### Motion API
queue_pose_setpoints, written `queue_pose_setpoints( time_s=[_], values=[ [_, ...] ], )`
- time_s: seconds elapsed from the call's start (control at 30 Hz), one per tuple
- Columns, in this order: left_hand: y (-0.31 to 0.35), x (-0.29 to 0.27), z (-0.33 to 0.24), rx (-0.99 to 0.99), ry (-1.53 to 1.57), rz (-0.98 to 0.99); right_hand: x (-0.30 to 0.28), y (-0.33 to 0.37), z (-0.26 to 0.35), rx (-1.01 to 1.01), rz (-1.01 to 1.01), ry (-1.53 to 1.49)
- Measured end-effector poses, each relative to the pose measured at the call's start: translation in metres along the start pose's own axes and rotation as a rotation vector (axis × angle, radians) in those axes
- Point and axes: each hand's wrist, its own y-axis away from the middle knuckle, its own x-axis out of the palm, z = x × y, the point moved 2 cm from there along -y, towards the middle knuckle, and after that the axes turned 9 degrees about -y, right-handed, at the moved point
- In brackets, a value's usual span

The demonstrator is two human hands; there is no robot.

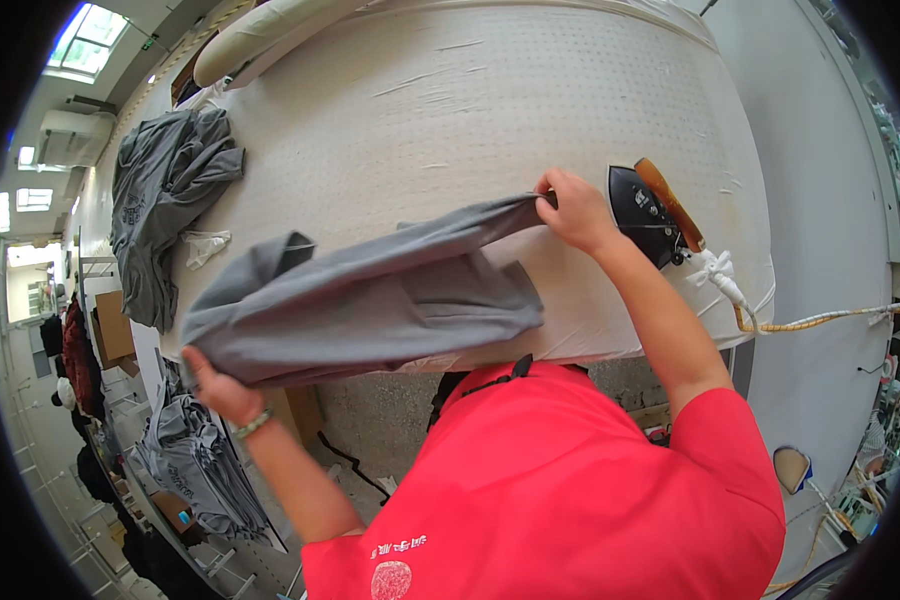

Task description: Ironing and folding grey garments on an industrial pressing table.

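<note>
A grey garment (370, 300) is stretched between my two hands over the near edge of the padded table; its exact kind does not show. My left hand (225, 392) grips its lower left end, and a bead bracelet circles that wrist. At the upper right, my right hand (576, 212) pinches a narrow end of the cloth. Just right of that hand, an iron (642, 215) with a black body and a brown wooden handle rests on the table. Parts of the garment are slightly blurred.
A heap of grey clothing (165, 205) lies at the table's far left, beside a white scrap (205, 246). More grey garments (200, 465) hang or lie below left. A padded white roll (270, 35) stands at the back. The iron's cord (820, 320) runs off right.
</note>
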Motion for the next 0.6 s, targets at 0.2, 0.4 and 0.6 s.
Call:
queue_pose_setpoints(
  time_s=[0.2,0.4,0.6],
  values=[
    [-0.118,-0.058,-0.2,0.347,-0.306,-0.31,-0.032,0.067,0.137,-0.206,-0.127,-0.51],
    [-0.26,0.001,-0.128,0.444,-0.784,-0.069,-0.045,0.107,0.126,0.005,-0.177,-0.595],
    [-0.208,0.124,0.161,0.728,-1.262,0.406,0.02,0.119,0.036,0.537,-0.378,-0.259]
  ],
)
